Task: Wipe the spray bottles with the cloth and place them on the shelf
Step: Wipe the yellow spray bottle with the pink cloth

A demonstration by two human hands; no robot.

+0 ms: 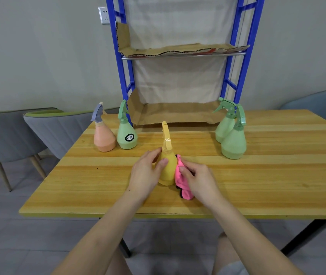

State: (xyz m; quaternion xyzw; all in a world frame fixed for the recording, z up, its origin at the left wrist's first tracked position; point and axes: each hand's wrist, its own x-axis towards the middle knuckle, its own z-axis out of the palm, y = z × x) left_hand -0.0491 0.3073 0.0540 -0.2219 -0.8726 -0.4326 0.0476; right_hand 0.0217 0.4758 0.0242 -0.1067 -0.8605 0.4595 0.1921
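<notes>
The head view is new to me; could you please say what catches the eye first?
At the table's middle, the left hand grips a yellow spray bottle while the right hand holds a pink cloth against its side. Behind, a peach bottle and a green bottle stand left, two green bottles right, before a blue shelf.
</notes>
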